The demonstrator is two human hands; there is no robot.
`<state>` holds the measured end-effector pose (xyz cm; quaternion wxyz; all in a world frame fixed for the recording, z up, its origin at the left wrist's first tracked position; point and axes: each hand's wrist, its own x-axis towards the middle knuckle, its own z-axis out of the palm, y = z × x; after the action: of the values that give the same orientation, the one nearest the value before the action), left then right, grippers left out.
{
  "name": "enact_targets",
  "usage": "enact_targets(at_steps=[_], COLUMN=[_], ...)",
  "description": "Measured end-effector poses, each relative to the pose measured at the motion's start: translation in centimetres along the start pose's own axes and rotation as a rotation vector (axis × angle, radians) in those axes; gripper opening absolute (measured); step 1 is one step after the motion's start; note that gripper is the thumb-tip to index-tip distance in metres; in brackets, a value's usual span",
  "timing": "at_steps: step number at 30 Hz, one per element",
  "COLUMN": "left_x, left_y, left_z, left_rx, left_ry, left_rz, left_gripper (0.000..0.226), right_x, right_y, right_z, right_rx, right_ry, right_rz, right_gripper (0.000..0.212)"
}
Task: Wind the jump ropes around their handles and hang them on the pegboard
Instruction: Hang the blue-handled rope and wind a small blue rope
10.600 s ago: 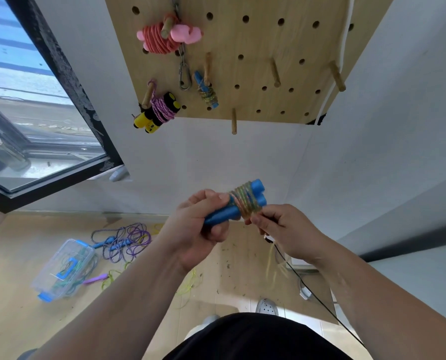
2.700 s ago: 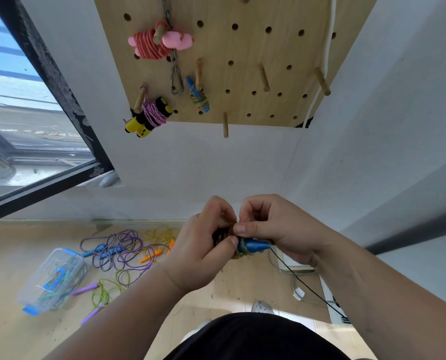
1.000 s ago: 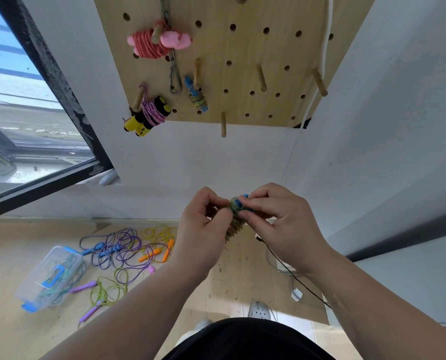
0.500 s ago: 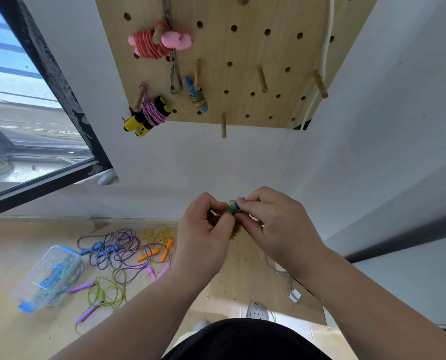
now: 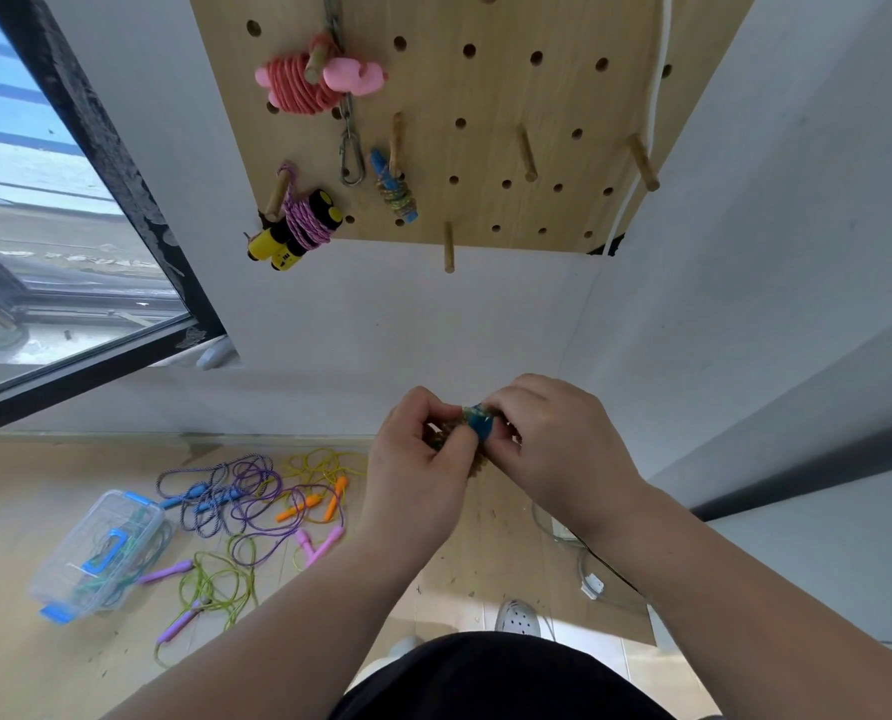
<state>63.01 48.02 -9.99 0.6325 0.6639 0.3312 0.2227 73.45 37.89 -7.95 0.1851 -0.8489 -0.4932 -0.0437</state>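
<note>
Your left hand and right hand are both pinching the wound jump rope, left at its nine o'clock, right at three. The pegboard is hanging at its twelve o'clock, well apart.

Left hand and right hand gripping blue-handled wound rope, pegboard above

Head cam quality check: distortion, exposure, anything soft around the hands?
Head view: strong wide-angle warp, the pegboard splays and wall edges tilt; window at left is brightest, partly washed out; light is soft, no hard shadows; left hand and right hand fairly sharp, but the rope bundle they grip looks slightly smeared.
</note>
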Motion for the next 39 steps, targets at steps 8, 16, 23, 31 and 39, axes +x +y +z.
enact_targets(at_steps=[8, 16, 23, 31, 39], left_x=[0.0, 0.0, 0.5, 0.4, 0.7], left_y=[0.6, 0.1, 0.7, 2.0, 1.9], left_z=[-0.4, -0.5, -1.5, -1.8, -2.1], left_rx=[-0.066, -0.111, -0.146, -0.140, -0.252], left_ry=[-0.014, -0.034, -0.062, -0.039, -0.045], left_rz=[0.027, -0.061, -0.026, 0.078, 0.005], left_gripper=[0.017, 0.020, 0.016, 0.011, 0.017], right_x=[0.1, 0.4, 1.2, 0.0, -0.3], right_y=[-0.3, -1.6, -0.4, -0.5, 0.3], right_z=[-0.1, -0.3, -1.7, -1.1, -1.8], right_rx=[0.206, 0.163, 0.194, 0.575, 0.513], right_ry=[-0.055, -0.164, -0.247, 0.130, 0.112], right_rz=[0.138, 0.202, 0.095, 0.145, 0.021], right_gripper=[0.009, 0.031, 0.026, 0.005, 0.022])
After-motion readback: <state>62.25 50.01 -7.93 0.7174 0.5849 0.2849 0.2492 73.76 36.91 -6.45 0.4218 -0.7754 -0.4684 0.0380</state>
